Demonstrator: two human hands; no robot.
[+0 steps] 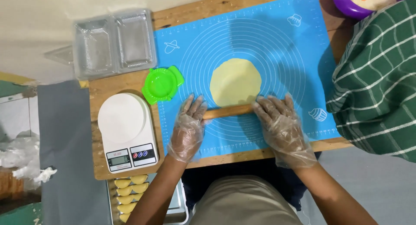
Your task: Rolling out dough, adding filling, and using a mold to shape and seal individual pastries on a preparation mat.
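A flat round of pale yellow dough (235, 81) lies on a blue silicone mat (277, 38) marked with white circles. A wooden rolling pin (228, 111) rests across the dough's near edge. My left hand (189, 126), in a clear plastic glove, presses flat on the pin's left end. My right hand (282, 126), also gloved, presses on the pin's right end. Both palms lie over the pin with fingers spread forward.
A green dumpling press (162, 84) sits left of the mat. A white kitchen scale (126, 130) stands at the wooden table's near left. Clear plastic containers (113, 43) lie behind. A tray (178, 207) holds several folded pastries (130, 186). A green checked cloth (381, 86) and purple bowl (349, 6) lie right.
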